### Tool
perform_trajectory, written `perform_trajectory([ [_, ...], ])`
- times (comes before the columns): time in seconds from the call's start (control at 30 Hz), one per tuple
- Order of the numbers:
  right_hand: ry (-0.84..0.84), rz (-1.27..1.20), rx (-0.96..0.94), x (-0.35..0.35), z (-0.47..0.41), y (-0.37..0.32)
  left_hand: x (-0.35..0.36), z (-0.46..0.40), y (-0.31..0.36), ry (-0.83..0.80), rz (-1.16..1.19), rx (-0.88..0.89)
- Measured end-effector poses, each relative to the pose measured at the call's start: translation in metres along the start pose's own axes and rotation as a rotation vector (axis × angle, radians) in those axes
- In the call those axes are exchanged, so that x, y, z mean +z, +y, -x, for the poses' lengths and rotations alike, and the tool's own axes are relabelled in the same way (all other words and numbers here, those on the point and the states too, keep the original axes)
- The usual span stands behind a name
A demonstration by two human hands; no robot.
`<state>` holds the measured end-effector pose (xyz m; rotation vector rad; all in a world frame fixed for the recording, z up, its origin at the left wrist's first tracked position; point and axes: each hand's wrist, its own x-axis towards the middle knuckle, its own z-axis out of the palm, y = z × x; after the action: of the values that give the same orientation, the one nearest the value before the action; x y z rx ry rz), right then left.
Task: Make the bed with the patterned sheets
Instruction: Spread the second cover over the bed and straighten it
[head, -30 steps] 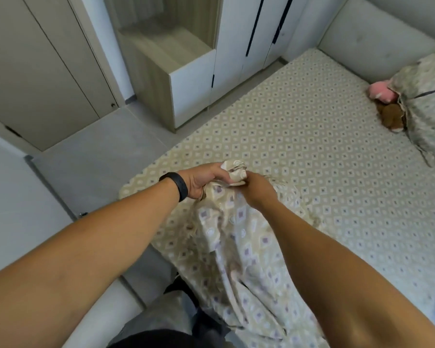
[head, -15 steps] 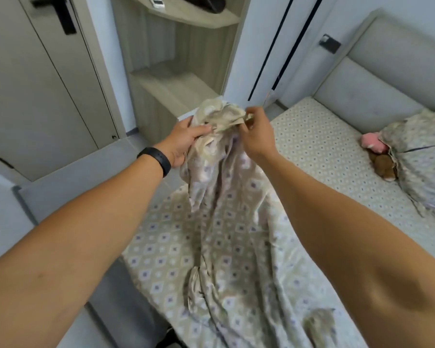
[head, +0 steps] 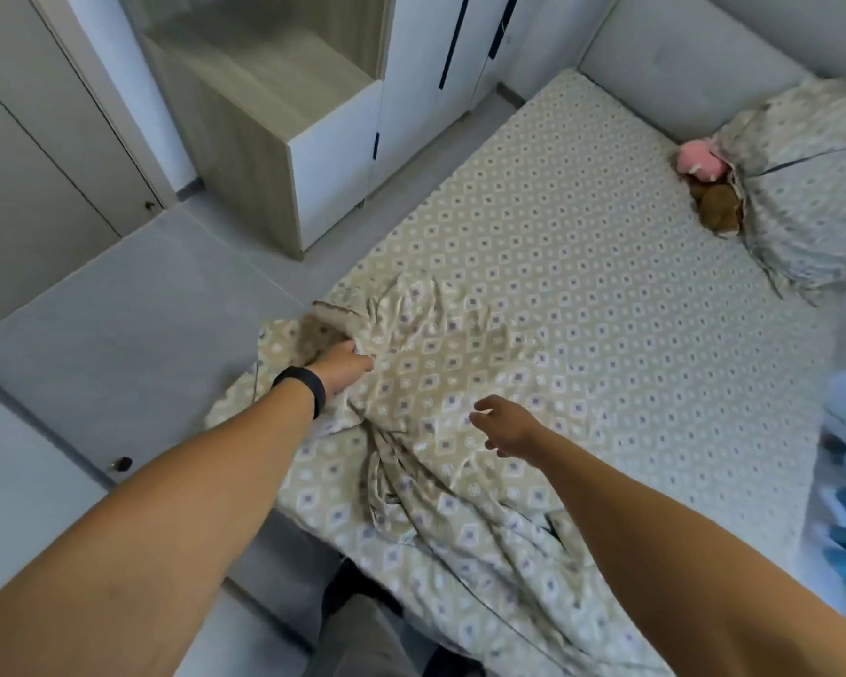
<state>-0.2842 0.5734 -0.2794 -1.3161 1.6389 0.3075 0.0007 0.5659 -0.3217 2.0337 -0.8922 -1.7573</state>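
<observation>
At the near corner of the bed (head: 582, 246), I see the loose patterned sheet (head: 440, 383) lying rumpled over the fitted one, its folds trailing down over the mattress edge toward the person's legs. My view has the left hand (head: 340, 366) pushed into a bunch of that cloth at the corner; its fingers are buried in the folds, so I cannot tell how tightly they close. The right hand (head: 504, 427) hovers just above the sheet with fingers loosely spread, holding nothing. A black wristband (head: 304, 386) sits on the left wrist. Farther up the bed, a patterned pillow (head: 811, 188) lies by the headboard, with a pink soft toy (head: 699, 161) and a brown one (head: 716, 207) tucked against it.
</observation>
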Motion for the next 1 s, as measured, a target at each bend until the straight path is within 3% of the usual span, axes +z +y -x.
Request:
perform_trajectory([
  [0.17,0.05,-0.003,0.043,0.007,0.022,0.071,0.062,0.012,0.001,-0.095,-0.152,0.029],
  [0.43,0.125,-0.159,0.126,0.036,0.09,0.186,0.194,0.056,-0.001,-0.425,-0.474,0.111],
  [0.7,0.214,-0.49,0.382,0.07,0.174,0.353,0.338,0.125,-0.028,-0.656,-0.689,0.162],
  [0.87,0.283,-0.694,0.444,0.084,0.21,0.445,0.421,0.161,-0.04,-0.668,-0.821,0.204],
  [1.0,0.298,-0.761,0.387,0.083,0.218,0.514,0.494,0.174,-0.05,-0.604,-0.846,0.187],
])
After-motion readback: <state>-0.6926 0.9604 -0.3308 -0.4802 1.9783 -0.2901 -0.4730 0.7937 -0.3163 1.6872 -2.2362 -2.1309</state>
